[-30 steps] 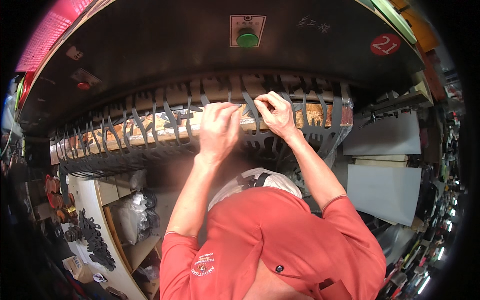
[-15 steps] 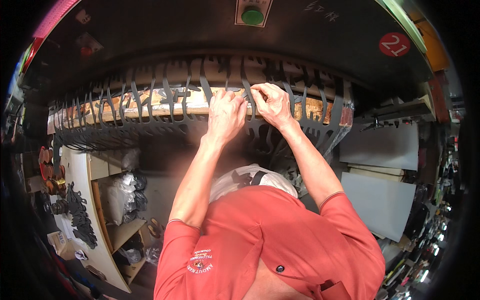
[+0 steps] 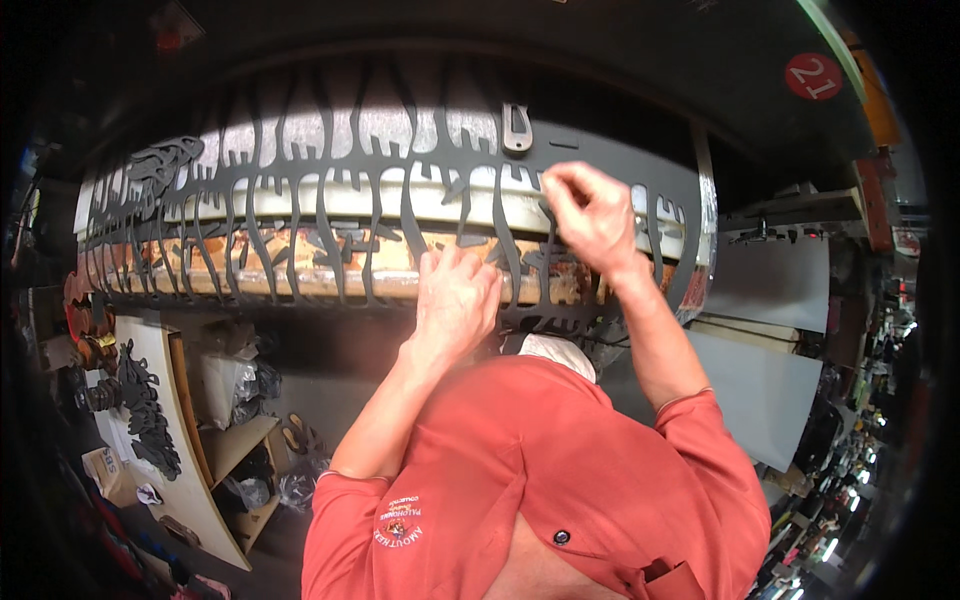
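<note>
A dark grey sheet (image 3: 340, 172), cut through into rows of slots and narrow strips, lies across the machine bed and hangs over its front edge. At that edge my left hand (image 3: 456, 290) is closed, its curled fingers on a strip of the sheet. Farther right and higher, my right hand (image 3: 592, 215) is held over the sheet with its fingers curled in; what they hold, if anything, is hidden. A metal cutting die (image 3: 516, 130) with a long opening rests on the uncut part of the sheet, left of and beyond my right hand.
A pile of dark cut pieces (image 3: 165, 165) lies at the bed's left end. Above the bed hangs the machine's dark upper part (image 3: 400, 30). Lower left stands a wooden shelf (image 3: 190, 430) with bags and dark pieces (image 3: 148, 410) on it. Pale boards (image 3: 755, 390) are at the right.
The sheet has slid away from me, baring more of it on the bed, and the die has come into view. My right hand has moved right; my left hand sits lower.
</note>
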A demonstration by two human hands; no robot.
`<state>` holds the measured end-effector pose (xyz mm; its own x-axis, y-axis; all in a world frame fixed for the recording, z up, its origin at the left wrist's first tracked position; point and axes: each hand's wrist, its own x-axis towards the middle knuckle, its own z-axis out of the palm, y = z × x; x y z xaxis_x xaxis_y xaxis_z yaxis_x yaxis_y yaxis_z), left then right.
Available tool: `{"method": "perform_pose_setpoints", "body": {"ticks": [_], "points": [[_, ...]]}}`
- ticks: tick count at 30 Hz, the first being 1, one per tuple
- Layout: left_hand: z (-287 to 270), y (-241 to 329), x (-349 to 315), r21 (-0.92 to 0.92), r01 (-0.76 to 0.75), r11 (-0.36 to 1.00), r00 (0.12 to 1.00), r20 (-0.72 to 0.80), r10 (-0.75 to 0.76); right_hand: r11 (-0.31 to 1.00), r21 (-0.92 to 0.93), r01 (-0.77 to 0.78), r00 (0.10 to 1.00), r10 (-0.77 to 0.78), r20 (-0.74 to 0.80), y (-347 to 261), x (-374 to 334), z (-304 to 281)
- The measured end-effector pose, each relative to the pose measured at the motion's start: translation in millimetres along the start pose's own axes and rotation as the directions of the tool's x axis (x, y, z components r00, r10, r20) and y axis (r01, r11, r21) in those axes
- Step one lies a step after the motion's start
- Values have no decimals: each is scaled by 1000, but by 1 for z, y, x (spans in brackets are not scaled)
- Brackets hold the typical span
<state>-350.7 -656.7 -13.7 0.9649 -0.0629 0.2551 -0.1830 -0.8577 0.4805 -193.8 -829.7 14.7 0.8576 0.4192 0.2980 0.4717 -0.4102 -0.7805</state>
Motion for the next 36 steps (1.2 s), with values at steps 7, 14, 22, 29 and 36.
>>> {"method": "perform_pose_setpoints", "body": {"ticks": [7,14,22,29,36], "points": [[-30,-53,80,-230,-20,973,993,-115,-6,895,-441,67,985,10,170,36,164,32],[6,-98,131,-4,-10,1000,972,-234,9,875,-479,-70,898,265,353,29,210,50],[1,-96,134,-132,9,991,971,-237,-40,992,-39,123,989,-126,-75,7,122,7],[-27,-54,172,-931,-61,360,987,-110,-117,920,-96,379,912,-389,-129,-7,81,-1],[-24,-29,188,-942,-222,250,941,-274,-197,918,-48,393,906,-396,-153,-7,79,1]]}}
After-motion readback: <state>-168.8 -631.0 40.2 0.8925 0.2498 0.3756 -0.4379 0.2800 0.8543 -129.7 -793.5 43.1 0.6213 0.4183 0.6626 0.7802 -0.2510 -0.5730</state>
